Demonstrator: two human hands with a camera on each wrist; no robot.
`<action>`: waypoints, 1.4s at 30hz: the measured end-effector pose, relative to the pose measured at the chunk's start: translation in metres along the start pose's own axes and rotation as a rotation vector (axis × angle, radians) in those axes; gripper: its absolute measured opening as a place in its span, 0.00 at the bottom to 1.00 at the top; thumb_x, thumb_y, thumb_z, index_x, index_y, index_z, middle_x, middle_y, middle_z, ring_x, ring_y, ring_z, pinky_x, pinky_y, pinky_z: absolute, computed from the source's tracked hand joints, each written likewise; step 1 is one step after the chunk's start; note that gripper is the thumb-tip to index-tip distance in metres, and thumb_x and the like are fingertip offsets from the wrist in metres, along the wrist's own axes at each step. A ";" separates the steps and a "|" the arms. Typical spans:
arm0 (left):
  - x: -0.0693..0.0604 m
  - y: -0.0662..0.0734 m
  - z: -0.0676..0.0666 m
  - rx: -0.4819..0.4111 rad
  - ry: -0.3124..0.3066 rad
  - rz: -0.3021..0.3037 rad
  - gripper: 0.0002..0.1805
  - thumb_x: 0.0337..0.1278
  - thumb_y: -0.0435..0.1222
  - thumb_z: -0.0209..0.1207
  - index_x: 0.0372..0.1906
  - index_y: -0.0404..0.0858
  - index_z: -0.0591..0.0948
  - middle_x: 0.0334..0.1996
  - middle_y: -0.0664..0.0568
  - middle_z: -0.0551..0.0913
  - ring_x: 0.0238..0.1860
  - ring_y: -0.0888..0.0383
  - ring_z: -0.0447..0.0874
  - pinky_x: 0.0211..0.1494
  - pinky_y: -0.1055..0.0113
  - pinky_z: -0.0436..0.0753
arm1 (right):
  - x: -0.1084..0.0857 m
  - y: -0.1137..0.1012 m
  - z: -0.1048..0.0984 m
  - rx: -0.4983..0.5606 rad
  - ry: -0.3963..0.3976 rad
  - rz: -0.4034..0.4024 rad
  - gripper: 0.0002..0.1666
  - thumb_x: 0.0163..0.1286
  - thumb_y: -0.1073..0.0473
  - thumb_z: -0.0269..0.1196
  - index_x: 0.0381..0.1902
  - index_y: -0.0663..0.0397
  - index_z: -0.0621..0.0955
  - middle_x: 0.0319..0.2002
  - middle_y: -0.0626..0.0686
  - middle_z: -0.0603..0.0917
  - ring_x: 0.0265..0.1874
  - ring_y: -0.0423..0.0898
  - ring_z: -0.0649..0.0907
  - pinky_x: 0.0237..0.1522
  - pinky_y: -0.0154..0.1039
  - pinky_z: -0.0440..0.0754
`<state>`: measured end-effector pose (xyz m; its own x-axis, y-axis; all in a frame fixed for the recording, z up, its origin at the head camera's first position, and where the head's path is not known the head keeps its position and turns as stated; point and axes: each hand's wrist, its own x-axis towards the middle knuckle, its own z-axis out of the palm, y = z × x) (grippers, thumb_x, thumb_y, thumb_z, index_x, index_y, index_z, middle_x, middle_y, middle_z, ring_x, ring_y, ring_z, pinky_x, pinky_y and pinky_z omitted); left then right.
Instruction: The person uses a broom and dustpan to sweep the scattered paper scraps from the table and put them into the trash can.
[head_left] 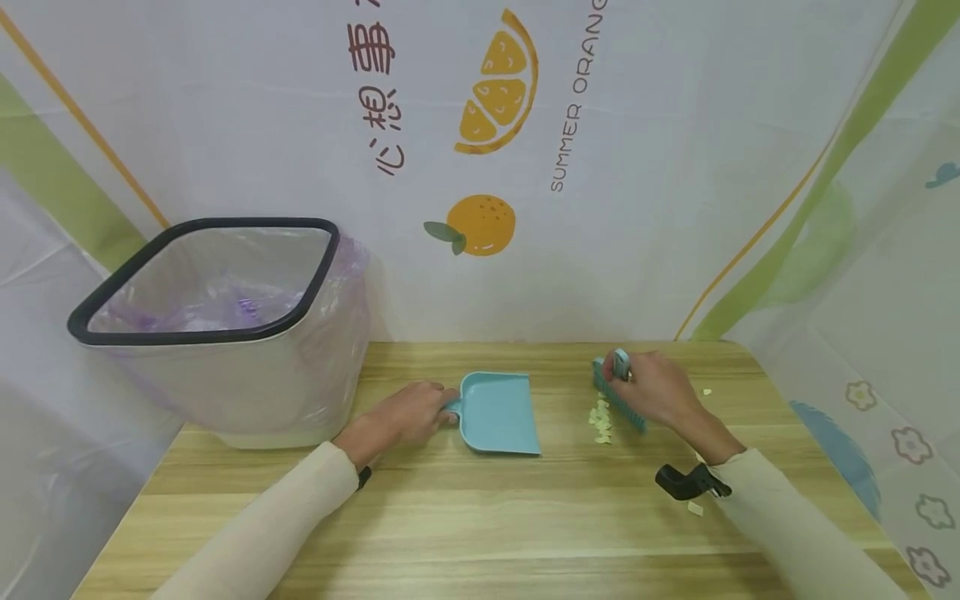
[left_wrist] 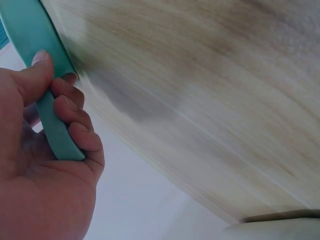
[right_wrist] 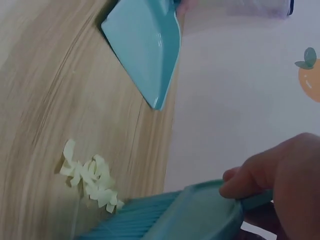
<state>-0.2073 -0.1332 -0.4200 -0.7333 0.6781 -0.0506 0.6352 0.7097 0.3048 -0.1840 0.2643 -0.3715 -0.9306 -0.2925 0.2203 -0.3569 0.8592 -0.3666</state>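
Observation:
A light blue dustpan (head_left: 498,414) lies on the wooden table, its open edge facing right. My left hand (head_left: 412,414) grips its handle; in the left wrist view the fingers of that hand (left_wrist: 55,130) curl round the handle (left_wrist: 57,130). My right hand (head_left: 660,390) holds a blue brush (head_left: 621,402) by its handle, bristles down. Just left of the bristles is a small pile of pale yellow scraps (head_left: 600,421). The right wrist view shows the scraps (right_wrist: 92,177) between the dustpan (right_wrist: 145,45) and the brush (right_wrist: 195,215), touching or nearly touching the bristle tips.
A white bin (head_left: 300,375) with a black rim and a clear purplish liner stands at the table's left. A few loose scraps lie right of the brush, one (head_left: 695,508) beside the right wrist's black strap (head_left: 686,482). A printed curtain (head_left: 637,250) hangs behind the table.

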 end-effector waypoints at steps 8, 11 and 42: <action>0.002 0.000 -0.001 0.003 0.002 -0.004 0.13 0.83 0.37 0.62 0.59 0.33 0.84 0.42 0.48 0.85 0.47 0.49 0.86 0.54 0.50 0.84 | -0.001 -0.007 -0.004 0.032 0.034 -0.013 0.06 0.72 0.64 0.61 0.37 0.51 0.85 0.20 0.43 0.78 0.18 0.41 0.67 0.24 0.40 0.67; 0.002 -0.001 -0.001 0.007 0.006 0.002 0.11 0.82 0.37 0.63 0.57 0.34 0.84 0.40 0.48 0.84 0.46 0.49 0.86 0.54 0.50 0.85 | -0.003 -0.010 -0.007 -0.001 0.072 0.003 0.05 0.69 0.64 0.63 0.34 0.51 0.83 0.21 0.44 0.80 0.19 0.42 0.70 0.24 0.41 0.68; 0.001 0.001 -0.002 -0.003 -0.019 -0.010 0.14 0.82 0.37 0.62 0.59 0.32 0.84 0.40 0.49 0.83 0.44 0.52 0.82 0.54 0.50 0.84 | 0.014 -0.041 0.021 0.085 0.087 -0.038 0.05 0.68 0.63 0.63 0.33 0.48 0.84 0.23 0.44 0.82 0.20 0.42 0.74 0.23 0.41 0.72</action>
<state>-0.2077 -0.1325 -0.4183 -0.7345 0.6748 -0.0717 0.6275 0.7157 0.3066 -0.1840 0.2164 -0.3727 -0.9070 -0.2829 0.3120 -0.4006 0.8084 -0.4313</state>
